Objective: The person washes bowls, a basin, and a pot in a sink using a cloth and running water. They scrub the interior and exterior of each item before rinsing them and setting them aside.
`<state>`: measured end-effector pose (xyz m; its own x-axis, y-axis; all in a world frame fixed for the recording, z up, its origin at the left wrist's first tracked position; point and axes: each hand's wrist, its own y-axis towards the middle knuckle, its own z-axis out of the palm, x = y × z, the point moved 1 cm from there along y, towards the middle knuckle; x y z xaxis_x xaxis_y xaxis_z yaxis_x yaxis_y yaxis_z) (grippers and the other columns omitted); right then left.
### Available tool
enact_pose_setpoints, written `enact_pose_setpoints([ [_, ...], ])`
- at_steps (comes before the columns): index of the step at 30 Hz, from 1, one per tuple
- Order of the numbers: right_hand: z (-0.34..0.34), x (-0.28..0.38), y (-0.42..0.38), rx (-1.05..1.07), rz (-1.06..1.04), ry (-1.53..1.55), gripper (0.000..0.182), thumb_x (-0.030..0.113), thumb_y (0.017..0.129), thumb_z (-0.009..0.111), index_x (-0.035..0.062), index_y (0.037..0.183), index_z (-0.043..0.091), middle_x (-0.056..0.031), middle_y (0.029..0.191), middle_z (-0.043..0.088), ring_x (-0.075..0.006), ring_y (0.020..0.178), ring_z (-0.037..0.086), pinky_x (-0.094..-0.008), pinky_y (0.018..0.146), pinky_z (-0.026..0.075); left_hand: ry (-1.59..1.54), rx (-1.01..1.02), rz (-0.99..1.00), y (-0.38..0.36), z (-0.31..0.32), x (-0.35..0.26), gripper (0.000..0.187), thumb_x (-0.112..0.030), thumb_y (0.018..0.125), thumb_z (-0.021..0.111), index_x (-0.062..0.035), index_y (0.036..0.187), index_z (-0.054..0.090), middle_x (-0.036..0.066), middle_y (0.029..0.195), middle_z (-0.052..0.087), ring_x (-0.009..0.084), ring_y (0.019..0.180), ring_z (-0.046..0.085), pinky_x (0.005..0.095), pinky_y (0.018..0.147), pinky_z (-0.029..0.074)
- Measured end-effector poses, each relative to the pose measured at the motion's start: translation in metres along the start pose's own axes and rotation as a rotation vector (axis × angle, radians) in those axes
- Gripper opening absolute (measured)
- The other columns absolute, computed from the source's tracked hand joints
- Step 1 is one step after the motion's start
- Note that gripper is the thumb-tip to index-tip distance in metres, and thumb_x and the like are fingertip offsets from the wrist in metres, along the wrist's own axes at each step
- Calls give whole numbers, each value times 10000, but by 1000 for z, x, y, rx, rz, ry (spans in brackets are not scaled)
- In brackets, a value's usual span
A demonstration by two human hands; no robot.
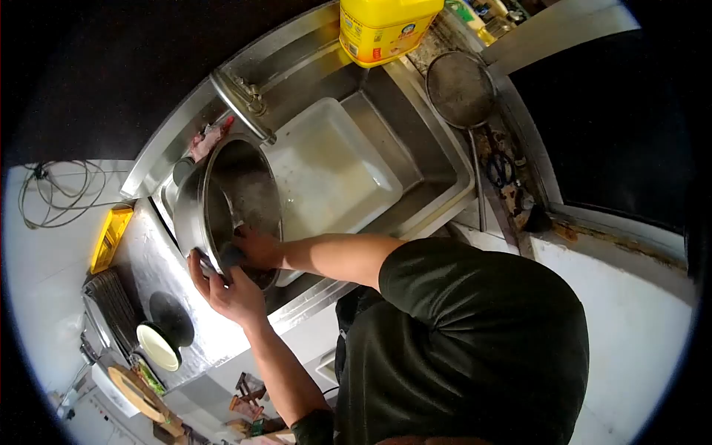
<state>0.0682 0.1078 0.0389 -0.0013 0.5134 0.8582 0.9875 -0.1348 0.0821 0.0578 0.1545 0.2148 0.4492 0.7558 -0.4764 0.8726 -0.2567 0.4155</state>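
A large stainless steel basin (191, 211) stands tilted on its side at the left of the sink, its opening turned toward the right. My left hand (236, 298) grips its lower rim, fingers on the outside. My right hand (258, 248) reaches into the basin, fingers curled against the inner wall near that rim. A small greyish patch shows by its fingertips; I cannot tell what it holds. Beside the basin, a white plastic tub (326, 167) with some cloudy liquid sits in the metal sink (437, 182). The faucet (241, 104) hangs over the tub and close to the basin.
A yellow jug (387, 31) stands on the far sink edge. A round mesh strainer (461, 90) and black-handled scissors (500, 169) lie along the right ledge. Left are a pinkish cloth (209, 139), a yellow box (111, 237) and a pale bowl (159, 347) on the metal counter (215, 326).
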Motion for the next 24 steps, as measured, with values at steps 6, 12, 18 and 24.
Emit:
enact_pose_setpoints([
  [6,-53,-42,35,218,-376,-638,308,236,755,557,82,1002,659,-148,1145,565,-334,1052,536,-485,866,457,3,61,-132,-8,-11,-22,282,-36,773,526,131,983,614,173,1299,513,321,1186,513,374,975,418],
  [12,-137,-19,73,-308,-536,-468,350,206,722,597,128,1062,634,-142,1139,560,-349,1076,513,-471,882,448,-14,15,-168,-30,-5,-27,365,-43,779,495,135,1088,573,177,1322,483,313,1213,493,366,1017,394],
  [18,-62,-28,68,-161,168,-93,471,194,678,649,138,1143,604,-172,1149,543,-387,1053,513,-466,880,441,-22,-37,-70,-24,-6,-38,411,-6,768,486,131,1152,541,180,1344,455,314,1242,466,381,1033,382],
  [24,22,17,23,101,336,484,405,227,688,657,94,1069,624,-199,1090,571,-391,1015,533,-457,872,441,78,-36,64,-22,-1,-41,286,19,760,488,149,991,593,207,1302,493,345,1246,460,414,1008,404],
])
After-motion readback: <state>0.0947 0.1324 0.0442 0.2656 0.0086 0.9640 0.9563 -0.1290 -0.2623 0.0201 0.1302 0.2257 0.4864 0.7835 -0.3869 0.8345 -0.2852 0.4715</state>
